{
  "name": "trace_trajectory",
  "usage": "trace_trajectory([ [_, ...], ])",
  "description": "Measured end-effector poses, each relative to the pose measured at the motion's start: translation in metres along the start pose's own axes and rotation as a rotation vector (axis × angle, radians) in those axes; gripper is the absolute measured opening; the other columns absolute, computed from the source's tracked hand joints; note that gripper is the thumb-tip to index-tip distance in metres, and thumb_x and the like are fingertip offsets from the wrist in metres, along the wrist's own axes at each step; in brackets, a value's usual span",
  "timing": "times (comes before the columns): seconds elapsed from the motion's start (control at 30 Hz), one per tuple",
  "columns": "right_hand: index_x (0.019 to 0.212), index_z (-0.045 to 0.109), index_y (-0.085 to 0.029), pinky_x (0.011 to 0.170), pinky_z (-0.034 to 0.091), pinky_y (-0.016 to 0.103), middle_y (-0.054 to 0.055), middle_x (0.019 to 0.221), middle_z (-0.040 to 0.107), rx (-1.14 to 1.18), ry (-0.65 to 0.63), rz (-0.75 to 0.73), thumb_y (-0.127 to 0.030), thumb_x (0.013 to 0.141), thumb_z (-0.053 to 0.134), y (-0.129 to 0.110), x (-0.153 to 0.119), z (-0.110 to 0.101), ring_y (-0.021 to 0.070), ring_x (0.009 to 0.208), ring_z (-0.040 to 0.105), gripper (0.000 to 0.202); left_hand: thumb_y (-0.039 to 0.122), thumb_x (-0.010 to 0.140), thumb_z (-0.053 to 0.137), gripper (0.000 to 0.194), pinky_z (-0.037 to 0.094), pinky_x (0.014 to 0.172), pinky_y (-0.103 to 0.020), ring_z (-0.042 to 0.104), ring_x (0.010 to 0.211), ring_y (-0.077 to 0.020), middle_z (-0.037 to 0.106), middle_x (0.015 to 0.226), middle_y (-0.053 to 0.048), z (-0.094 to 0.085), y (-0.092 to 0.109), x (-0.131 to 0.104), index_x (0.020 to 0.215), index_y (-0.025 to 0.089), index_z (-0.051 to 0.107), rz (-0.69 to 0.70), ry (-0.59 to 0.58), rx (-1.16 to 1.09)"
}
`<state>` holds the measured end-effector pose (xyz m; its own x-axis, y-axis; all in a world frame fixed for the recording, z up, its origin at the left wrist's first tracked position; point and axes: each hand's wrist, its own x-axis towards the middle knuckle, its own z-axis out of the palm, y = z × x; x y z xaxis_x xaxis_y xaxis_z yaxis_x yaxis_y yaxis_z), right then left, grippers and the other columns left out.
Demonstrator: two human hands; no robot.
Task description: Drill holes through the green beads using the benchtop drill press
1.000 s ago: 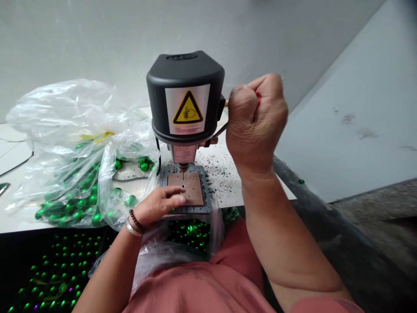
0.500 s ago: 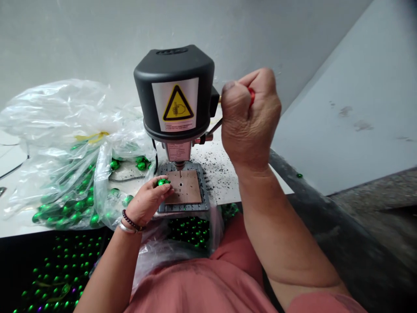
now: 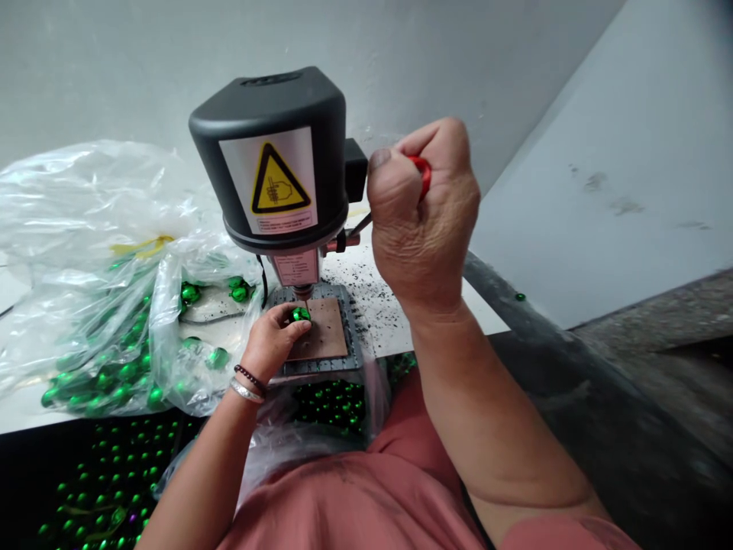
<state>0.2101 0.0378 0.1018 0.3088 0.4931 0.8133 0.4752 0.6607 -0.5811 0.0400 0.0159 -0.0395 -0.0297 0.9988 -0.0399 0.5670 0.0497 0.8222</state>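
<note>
Between the thumb and fingers of my left hand (image 3: 271, 339) is a shiny green ball (image 3: 301, 315). It sits over the wooden board (image 3: 326, 336) on the drill press base, right by the thin drill bit (image 3: 306, 303); whether the bit touches it I cannot tell. My right hand (image 3: 429, 214) is closed round the red-ended feed handle (image 3: 422, 176) at the side of the drill press (image 3: 275, 153). A yellow warning sticker shows on its black head. Most of the handle is hidden by my fingers.
A clear plastic bag (image 3: 85, 214) of green balls lies left on the white table (image 3: 17, 409). Loose green balls (image 3: 237, 289) rest behind my left hand. Dark shavings (image 3: 372, 298) litter the table right of the base (image 3: 355, 336). Many green balls (image 3: 332, 405) show below the table edge.
My left hand has moved the green ball right, from the board's left edge to under the drill bit. My right hand stays on the handle. The whole view has shifted slightly.
</note>
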Motion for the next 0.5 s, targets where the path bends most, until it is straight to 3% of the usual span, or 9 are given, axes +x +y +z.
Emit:
trace_trajectory([
  [0.2, 0.070, 0.038, -0.018, 0.053, 0.034, 0.016, -0.004, 0.060, 0.034, -0.025, -0.005, -0.040, -0.028, 0.081, 0.045, 0.000, -0.004, -0.003, 0.0021, 0.054, 0.034, 0.017, 0.033, 0.066, 0.066, 0.036, 0.046, 0.065, -0.026, 0.061, 0.073, -0.0161, 0.068, 0.083, -0.002, 0.007, 0.006, 0.004, 0.099, 0.019, 0.064, -0.061, 0.001, 0.092],
  [0.33, 0.069, 0.037, -0.018, 0.053, 0.035, 0.015, -0.004, 0.061, 0.035, -0.030, -0.012, -0.030, -0.027, 0.082, 0.046, -0.002, -0.006, -0.004, 0.0019, 0.053, 0.034, 0.017, 0.032, 0.068, 0.064, 0.035, 0.044, 0.063, -0.026, 0.059, 0.069, -0.0145, 0.066, 0.078, 0.000, 0.010, 0.010, -0.001, 0.101, 0.020, 0.062, -0.036, -0.011, 0.192],
  [0.5, 0.070, 0.038, -0.019, 0.053, 0.035, 0.017, -0.004, 0.060, 0.035, -0.045, -0.008, -0.027, -0.029, 0.081, 0.047, -0.003, -0.007, -0.006, 0.0028, 0.053, 0.034, 0.018, 0.030, 0.069, 0.062, 0.036, 0.045, 0.069, -0.027, 0.060, 0.076, -0.0167, 0.067, 0.086, -0.003, 0.011, 0.016, -0.003, 0.104, 0.019, 0.062, 0.041, -0.004, 0.339],
])
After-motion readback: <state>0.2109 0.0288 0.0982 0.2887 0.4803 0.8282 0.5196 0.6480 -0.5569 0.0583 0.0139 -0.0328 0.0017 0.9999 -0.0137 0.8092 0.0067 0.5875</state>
